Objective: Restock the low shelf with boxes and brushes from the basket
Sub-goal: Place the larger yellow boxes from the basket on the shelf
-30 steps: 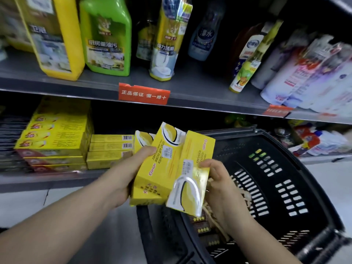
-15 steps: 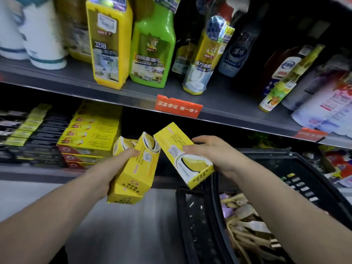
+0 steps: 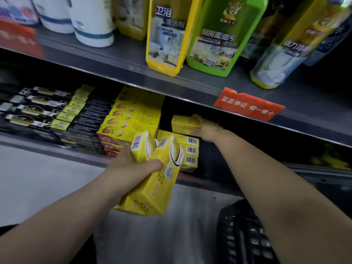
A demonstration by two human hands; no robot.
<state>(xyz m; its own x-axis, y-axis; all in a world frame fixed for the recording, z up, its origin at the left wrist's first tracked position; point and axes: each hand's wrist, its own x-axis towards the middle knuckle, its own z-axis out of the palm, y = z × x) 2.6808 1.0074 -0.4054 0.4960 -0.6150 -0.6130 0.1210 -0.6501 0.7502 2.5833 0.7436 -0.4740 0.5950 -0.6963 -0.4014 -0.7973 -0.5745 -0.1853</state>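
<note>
Nearest, at the lower right, only a corner of the black basket (image 3: 245, 235) is showing, where half a second ago much more of it and its contents were in view. Ahead of it the left hand (image 3: 131, 164) is still gripping two yellow boxes (image 3: 152, 180), fingers and thumb curled round them, their barcoded ends tilting up toward the low shelf (image 3: 62, 152). The right hand (image 3: 205, 128), which was holding its box out in front beside the left one, is now reaching into the low shelf and pinching a single yellow box (image 3: 183, 123) by its end, right over the short stack of yellow boxes (image 3: 188, 149) with barcodes facing out. Motion blur is hiding whether the box is already touching that stack. Just left of the short stack a taller stack of yellow boxes (image 3: 133, 119) is standing, and beyond it rows of black boxes (image 3: 89, 121). Farther up, the upper shelf (image 3: 114, 60) is carrying a red tag (image 3: 249, 106) on its edge, with a yellow bottle (image 3: 167, 35) and a green bottle (image 3: 224, 35) side by side above it.
</note>
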